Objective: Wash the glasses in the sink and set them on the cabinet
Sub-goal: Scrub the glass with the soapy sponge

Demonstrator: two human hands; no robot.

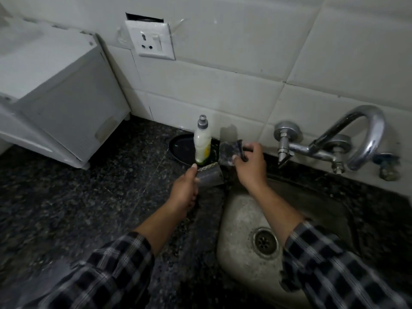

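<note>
- The left hand (184, 188) is gripping a clear tapered glass (209, 176), tilted over the speckled dark granite tabletop (78, 208) beside the sink (240, 221).
- The right hand (250, 162) is clasping a second glass (229, 152), lying nearly sideways near the tiled wall.
- A pale plastic detergent bottle (202, 141) is standing upright on a dark oval dish (180, 148), just behind both glasses.
- A curved chrome tap (365, 134) is arching over the worn steel basin; a white appliance (55, 90) is occupying the left.
</note>
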